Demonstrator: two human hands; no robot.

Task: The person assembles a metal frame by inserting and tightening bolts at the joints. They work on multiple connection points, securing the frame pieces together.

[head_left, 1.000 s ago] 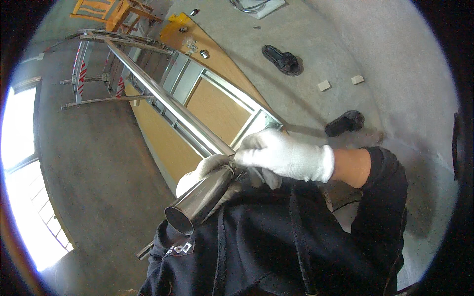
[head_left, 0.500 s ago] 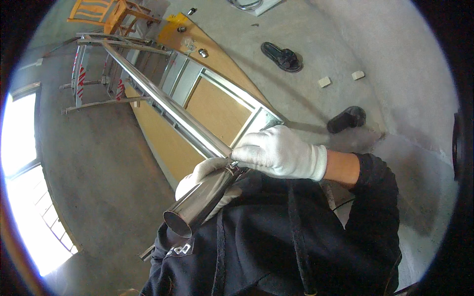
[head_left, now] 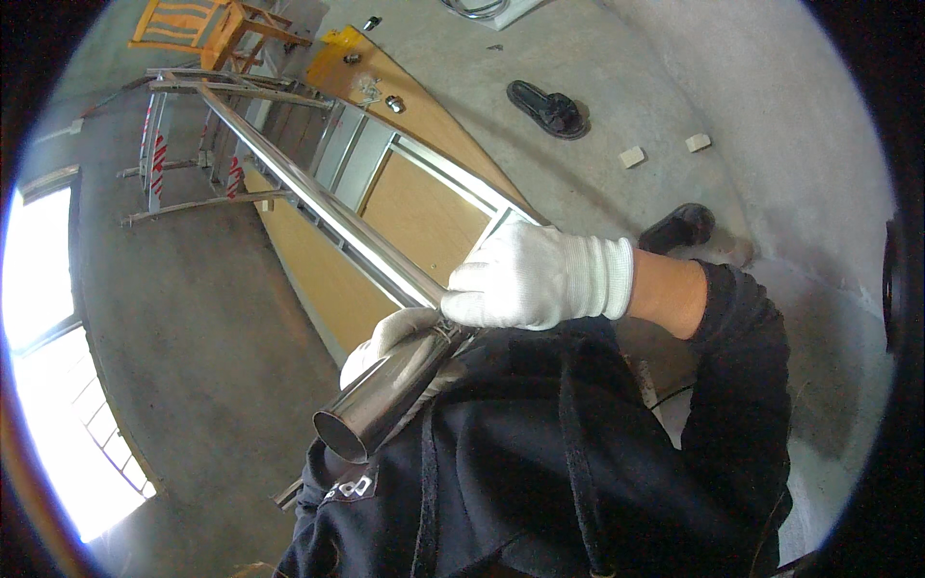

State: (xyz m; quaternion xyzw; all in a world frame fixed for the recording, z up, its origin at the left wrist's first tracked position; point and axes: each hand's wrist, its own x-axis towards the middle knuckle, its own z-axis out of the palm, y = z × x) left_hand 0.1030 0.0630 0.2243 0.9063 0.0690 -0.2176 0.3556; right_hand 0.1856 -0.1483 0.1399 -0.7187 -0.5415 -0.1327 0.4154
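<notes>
1. Your gloved left hand (head_left: 383,339) curls around a shiny metal tube (head_left: 378,405), open end beside your black hoodie (head_left: 506,443).
2. Your gloved right hand (head_left: 525,279) bunches its fingers together over the tube; anything pinched is hidden.

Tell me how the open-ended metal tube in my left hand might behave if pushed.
The metal tube is likely stiff, given its straight metal wall. It may be light for its size, looking hollow and thin-walled. Its round, shiny surface could roll or slip if your left hand loosened.
</notes>
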